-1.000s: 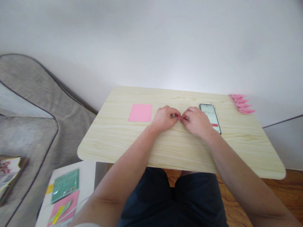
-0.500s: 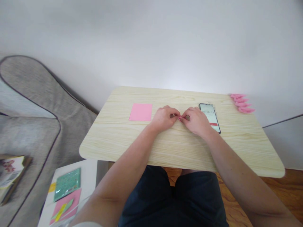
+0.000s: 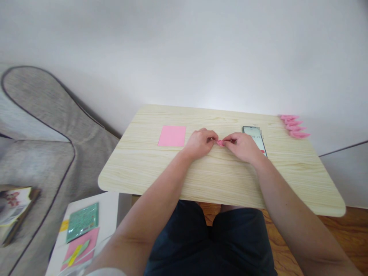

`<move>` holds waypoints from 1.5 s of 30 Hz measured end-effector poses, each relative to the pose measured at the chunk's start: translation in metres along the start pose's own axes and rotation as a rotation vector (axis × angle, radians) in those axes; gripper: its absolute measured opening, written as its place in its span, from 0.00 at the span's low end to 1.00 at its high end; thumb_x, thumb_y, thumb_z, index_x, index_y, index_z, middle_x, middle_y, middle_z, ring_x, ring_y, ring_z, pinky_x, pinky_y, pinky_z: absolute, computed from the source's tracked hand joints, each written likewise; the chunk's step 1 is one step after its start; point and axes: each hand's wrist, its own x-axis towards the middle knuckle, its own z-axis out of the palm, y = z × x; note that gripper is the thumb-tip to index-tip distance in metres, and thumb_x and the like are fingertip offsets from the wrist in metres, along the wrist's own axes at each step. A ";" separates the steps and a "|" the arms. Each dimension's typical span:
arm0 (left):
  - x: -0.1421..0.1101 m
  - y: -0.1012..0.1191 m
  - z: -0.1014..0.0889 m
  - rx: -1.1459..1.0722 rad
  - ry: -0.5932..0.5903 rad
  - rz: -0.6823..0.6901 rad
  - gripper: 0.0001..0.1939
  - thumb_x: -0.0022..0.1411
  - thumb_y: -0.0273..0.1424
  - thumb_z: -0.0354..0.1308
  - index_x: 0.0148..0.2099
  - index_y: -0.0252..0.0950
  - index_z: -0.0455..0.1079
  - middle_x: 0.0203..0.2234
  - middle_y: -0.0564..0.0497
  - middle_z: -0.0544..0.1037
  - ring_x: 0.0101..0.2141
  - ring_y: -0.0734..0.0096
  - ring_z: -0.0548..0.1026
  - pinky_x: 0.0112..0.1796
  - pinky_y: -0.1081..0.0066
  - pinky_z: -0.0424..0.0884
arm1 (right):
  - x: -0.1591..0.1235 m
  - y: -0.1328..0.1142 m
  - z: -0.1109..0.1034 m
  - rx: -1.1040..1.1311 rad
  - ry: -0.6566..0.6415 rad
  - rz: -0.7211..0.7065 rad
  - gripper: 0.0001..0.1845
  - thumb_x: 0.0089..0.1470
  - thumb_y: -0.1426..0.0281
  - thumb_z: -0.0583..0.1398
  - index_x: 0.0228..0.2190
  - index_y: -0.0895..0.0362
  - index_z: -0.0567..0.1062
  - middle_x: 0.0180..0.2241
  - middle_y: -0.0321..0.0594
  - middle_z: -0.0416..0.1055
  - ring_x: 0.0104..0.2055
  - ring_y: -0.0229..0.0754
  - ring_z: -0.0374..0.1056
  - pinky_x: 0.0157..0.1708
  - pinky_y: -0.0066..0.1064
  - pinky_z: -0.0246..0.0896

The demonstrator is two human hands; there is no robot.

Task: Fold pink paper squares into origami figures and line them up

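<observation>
Between my two hands is a small piece of folded pink paper [image 3: 220, 143], low over the table. My left hand [image 3: 200, 143] pinches its left end between thumb and fingers. The right end is gripped by my right hand [image 3: 240, 146], also in a pinch. My fingers cover much of the paper, so its full shape is hidden. A flat square sheet of pink paper [image 3: 172, 136] lies left of my left hand. Partly behind my right hand rests a phone [image 3: 257, 138] with timer digits on its screen.
Several folded pink paper pieces [image 3: 294, 126] stand in a row at the table's [image 3: 138, 161] far right corner. At lower left, a white side surface [image 3: 107, 209] bears a green packet [image 3: 83, 222] and pink sheets [image 3: 71, 245]. A grey sofa [image 3: 86, 165] stands to the left.
My right hand has shifted slightly right and its fingers are more stretched, so more of the pink paper shows between the hands. The right hand now covers more of the phone.
</observation>
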 end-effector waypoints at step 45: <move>0.007 0.013 0.011 -0.809 0.187 -0.143 0.18 0.55 0.40 0.73 0.33 0.34 0.70 0.27 0.53 0.78 0.29 0.74 0.77 0.34 0.71 0.70 | -0.011 -0.010 0.010 0.544 0.316 -0.076 0.12 0.56 0.60 0.69 0.33 0.54 0.76 0.33 0.40 0.82 0.32 0.42 0.76 0.34 0.35 0.72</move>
